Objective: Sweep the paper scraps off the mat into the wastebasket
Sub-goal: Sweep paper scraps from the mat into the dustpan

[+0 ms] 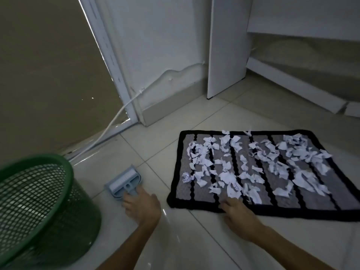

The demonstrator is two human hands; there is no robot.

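Presently catalogued, floor level:

Item 1. Black-bordered grey striped fabric mat [253,206], flat on pale glossy floor tiles [194,240]. Right hand [238,213] rests on its near edge, fingers spread and fairly straight, gripping nothing; judged to be pinning the mat so it will not slide under sweeping.

Item 2. Torn white paper scraps [253,164], many, some with ink marks, crumpled and irregular. Spread across nearly the whole mat, thickest mid-field; none seen on the tiles. Light, likely to scatter if brushed hard.

Item 3. Small pale blue plastic hand brush or dustpan [124,182], on the tiles left of the mat, apart from it. Left hand [141,206] has its fingers on the handle; whether they have closed round it cannot be told.

Item 4. Green plastic mesh wastebasket [39,201], near left, just beside the blue tool, tilted in this view; placed within reach for emptying. Sweeping not begun.
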